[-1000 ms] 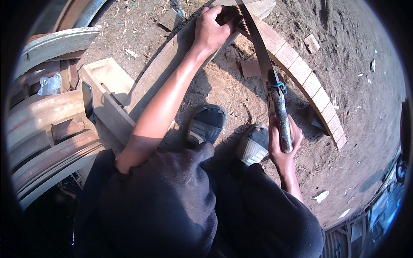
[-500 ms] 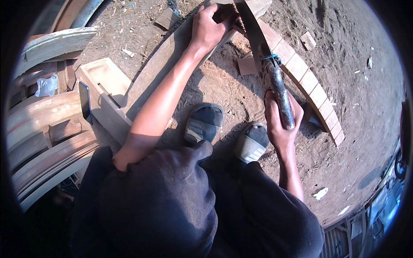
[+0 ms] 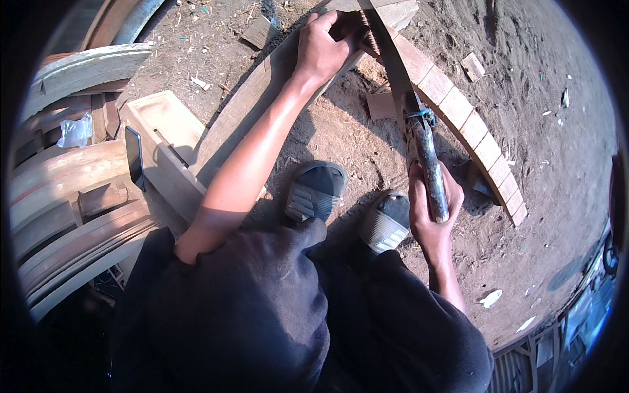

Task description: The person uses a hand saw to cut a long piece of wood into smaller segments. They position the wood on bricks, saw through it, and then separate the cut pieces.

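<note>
My right hand (image 3: pixel 436 200) is wrapped round the dark, worn handle of a handsaw (image 3: pixel 392 62), where a blue tie circles the joint with the blade. The toothed blade points away from me and lies across a curved wooden piece (image 3: pixel 473 128), marked crosswise by several evenly spaced lines. On the blade's left, my left hand (image 3: pixel 322 49) is closed at the far end of that curved piece, close to the teeth; its fingertips are in shadow. Beneath this hand runs a long wooden beam (image 3: pixel 252 92), propping up the curved piece's end.
At the left, curved boards (image 3: pixel 78 173) are stacked beside a wooden box-like frame (image 3: pixel 164 121), with a phone (image 3: pixel 134 157) leaning against it. A clear plastic bag (image 3: pixel 75 131) lies on the boards. Wood offcuts (image 3: pixel 380 105) and sawdust lie around my sandals (image 3: pixel 318 190).
My right hand has drawn the saw back toward me, its blade sliding along the wood. The left hand keeps its place at the curved piece; the whole view has shifted slightly.
</note>
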